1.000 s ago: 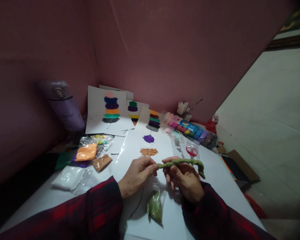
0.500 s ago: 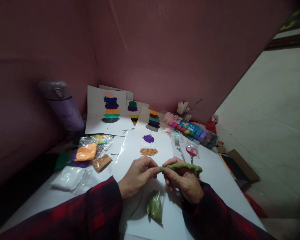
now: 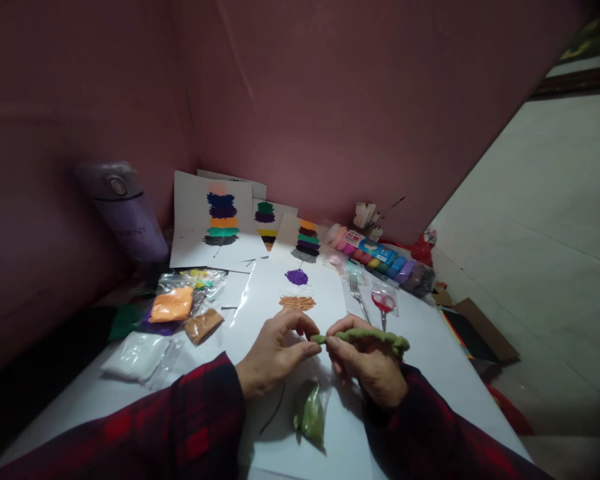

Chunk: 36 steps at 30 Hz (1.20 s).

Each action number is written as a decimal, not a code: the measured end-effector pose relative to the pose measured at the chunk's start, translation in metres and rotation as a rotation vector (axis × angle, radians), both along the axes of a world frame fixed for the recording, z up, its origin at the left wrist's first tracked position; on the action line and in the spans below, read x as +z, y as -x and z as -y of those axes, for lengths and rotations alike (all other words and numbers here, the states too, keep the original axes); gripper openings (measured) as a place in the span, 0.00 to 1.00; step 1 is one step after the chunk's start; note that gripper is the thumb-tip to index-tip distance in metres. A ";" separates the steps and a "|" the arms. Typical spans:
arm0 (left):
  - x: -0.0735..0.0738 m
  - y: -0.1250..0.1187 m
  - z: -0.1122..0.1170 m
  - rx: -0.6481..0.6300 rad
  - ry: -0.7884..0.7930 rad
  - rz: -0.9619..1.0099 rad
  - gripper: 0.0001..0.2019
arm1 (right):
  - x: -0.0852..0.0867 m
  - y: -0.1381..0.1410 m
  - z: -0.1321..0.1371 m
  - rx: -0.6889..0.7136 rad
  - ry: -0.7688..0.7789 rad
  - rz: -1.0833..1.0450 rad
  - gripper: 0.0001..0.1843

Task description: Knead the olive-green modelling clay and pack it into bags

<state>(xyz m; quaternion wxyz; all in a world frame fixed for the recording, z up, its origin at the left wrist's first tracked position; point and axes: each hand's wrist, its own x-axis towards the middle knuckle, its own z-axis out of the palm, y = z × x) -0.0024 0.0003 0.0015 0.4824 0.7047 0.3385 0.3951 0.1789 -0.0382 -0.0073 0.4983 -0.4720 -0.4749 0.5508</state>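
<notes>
In red-and-black plaid fabric sleeves, the left forearm [image 3: 180, 427] and right forearm [image 3: 440, 433] are angling inward from the lower corners. The bare left hand [image 3: 280, 353] is bending its thumb and index finger toward each other; the bare right hand [image 3: 373, 370] is facing it, pointing its thumb leftward, curling its lower fingers underneath.

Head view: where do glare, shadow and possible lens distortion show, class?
Head view: glare streaks the left edge of the central white paper sheet; same head view: shadow falls below the bare right hand; head view again: the tall lilac bottle leans left, probably from wide-angle stretch.
</notes>
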 end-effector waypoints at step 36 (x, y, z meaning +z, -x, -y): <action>0.003 0.001 0.000 0.006 -0.050 -0.060 0.10 | -0.001 -0.002 -0.002 0.008 -0.027 0.065 0.19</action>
